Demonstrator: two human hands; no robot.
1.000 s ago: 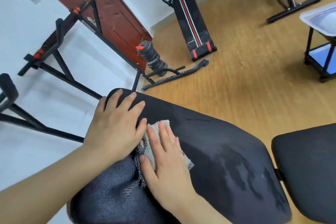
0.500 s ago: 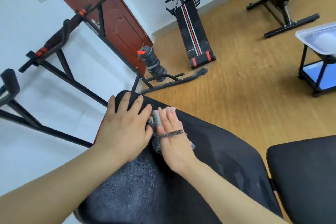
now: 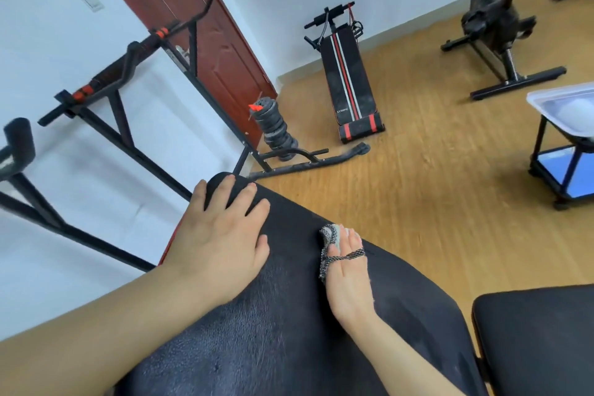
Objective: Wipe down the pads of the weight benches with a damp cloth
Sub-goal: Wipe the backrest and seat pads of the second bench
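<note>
Left hand (image 3: 221,235): resting flat on the bench pad (image 3: 289,331), fingers spread, probably bracing the body.
Right hand (image 3: 348,270): pressing the cloth (image 3: 331,234) down, fingers straight and together, with a strand looping over them.
Cloth: lying under that hand, toward the pad's far edge.
Tub (image 3: 559,94): sitting on a cart (image 3: 536,145), holding something pale, unidentifiable.

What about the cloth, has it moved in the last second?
Yes: the cloth slid right across the bench pad, away from the left hand, toward the floor-side edge.
</note>
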